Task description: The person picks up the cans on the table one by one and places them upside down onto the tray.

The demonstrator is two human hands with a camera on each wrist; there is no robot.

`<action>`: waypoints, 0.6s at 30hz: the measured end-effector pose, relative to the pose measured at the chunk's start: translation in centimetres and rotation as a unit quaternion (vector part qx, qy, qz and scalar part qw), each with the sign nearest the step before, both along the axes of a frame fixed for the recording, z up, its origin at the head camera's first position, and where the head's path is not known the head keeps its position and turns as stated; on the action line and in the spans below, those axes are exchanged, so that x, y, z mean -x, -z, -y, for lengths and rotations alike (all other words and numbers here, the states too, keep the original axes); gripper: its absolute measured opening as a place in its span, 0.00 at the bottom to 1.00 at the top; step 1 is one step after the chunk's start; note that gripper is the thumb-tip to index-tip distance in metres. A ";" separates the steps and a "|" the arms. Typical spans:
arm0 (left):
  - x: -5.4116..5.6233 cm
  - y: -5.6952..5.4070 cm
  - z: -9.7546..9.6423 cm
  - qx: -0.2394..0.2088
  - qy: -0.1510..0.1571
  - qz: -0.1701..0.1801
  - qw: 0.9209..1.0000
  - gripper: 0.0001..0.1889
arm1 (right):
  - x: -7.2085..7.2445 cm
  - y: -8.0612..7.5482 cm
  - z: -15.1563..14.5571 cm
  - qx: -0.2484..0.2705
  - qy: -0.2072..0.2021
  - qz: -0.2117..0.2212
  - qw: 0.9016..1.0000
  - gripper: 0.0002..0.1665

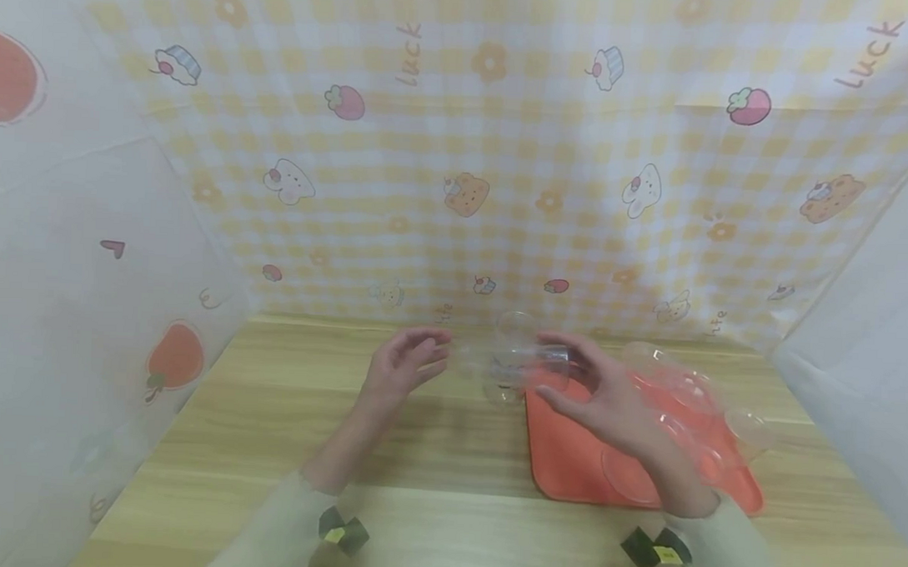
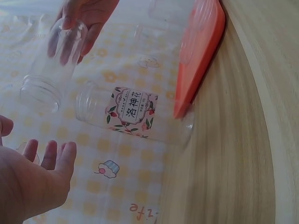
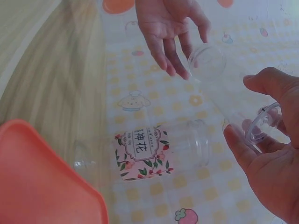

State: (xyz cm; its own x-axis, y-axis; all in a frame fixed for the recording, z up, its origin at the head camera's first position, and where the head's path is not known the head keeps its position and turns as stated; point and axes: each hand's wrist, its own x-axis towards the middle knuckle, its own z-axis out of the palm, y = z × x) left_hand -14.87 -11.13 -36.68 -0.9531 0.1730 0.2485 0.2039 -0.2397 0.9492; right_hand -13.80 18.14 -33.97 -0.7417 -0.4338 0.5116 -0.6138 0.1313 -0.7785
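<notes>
My right hand [image 1: 604, 393] holds a clear, unlabelled plastic jar [image 2: 49, 70] by its base end, thumb on one side and fingers on the other. In the head view this jar lies sideways, its threaded mouth towards my left hand [image 1: 406, 367]. That left hand, fingers loosely bent and holding nothing, is close to the mouth. Just behind stands a second clear jar [image 2: 133, 112] upright on the table, with a pink floral label bearing Chinese characters. Its top shows no lid. In the head view the held jar overlaps it and looks blurred.
On the right of the wooden table [image 1: 284, 419] is a coral-red tray [image 1: 567, 471] with several clear plastic containers [image 1: 690, 392] on and around it. My right forearm crosses over the tray. A yellow checked cloth [image 1: 425, 257] hangs along the back edge, with pale sheets at both sides.
</notes>
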 end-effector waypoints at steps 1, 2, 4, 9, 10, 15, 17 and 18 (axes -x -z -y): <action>0.0 0.0 0.0 0.004 -0.001 -0.002 1.000 0.19 | 0.0 -0.2 -0.1 -0.002 -0.001 0.000 1.000 0.40; 0.1 0.0 0.1 0.007 -0.002 -0.003 1.000 0.19 | -0.1 -0.3 -0.3 -0.005 -0.002 0.002 1.000 0.40; 0.2 0.2 0.2 0.014 -0.002 -0.006 1.000 0.19 | -0.1 -0.6 -0.6 -0.012 -0.001 0.001 1.000 0.40; 0.4 0.3 0.4 0.023 0.001 -0.009 1.000 0.20 | -0.1 -1.1 -1.2 -0.041 0.009 -0.015 0.999 0.40; 0.4 0.3 0.5 0.025 0.001 -0.011 1.000 0.20 | -0.1 -1.2 -1.3 -0.046 0.012 -0.020 0.999 0.40; 0.4 0.4 0.9 0.033 0.000 -0.013 0.999 0.20 | -0.2 -1.6 -1.9 -0.060 0.022 -0.030 0.998 0.39; 0.4 0.4 1.0 0.035 0.003 -0.013 0.999 0.21 | -0.2 -1.9 -2.2 -0.066 0.031 -0.026 0.997 0.39; 0.4 0.4 1.0 0.035 0.004 -0.013 0.999 0.21 | -0.3 -2.0 -2.3 -0.072 0.037 -0.026 0.996 0.39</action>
State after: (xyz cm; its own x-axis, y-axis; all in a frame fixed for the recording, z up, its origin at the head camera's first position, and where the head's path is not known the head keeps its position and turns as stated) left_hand -15.27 -12.17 -37.06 -0.9454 0.1979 0.2591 0.2263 -0.1737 0.9584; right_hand -13.53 20.48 -31.96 -0.7485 -0.4515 0.4856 -0.6369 0.2856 -0.7161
